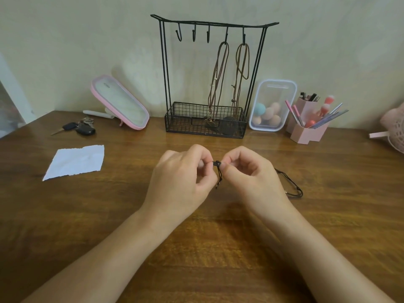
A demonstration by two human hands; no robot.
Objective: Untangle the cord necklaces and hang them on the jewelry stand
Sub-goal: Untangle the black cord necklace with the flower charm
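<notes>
Notes nearest the camera a left hand (185,173) and right hand (247,171) over the wooden table (87,204), thumb and forefinger of each clamped on a knot in the black cord necklace (217,165), set close together, by judgement, to pick it loose. Finds the slack trailing behind the right hand onto the table. Records beyond, against the wall, the jewelry stand (185,127) with two brown cord necklaces (218,73) hung on its right hooks and three left hooks (193,35) free for this one.
</notes>
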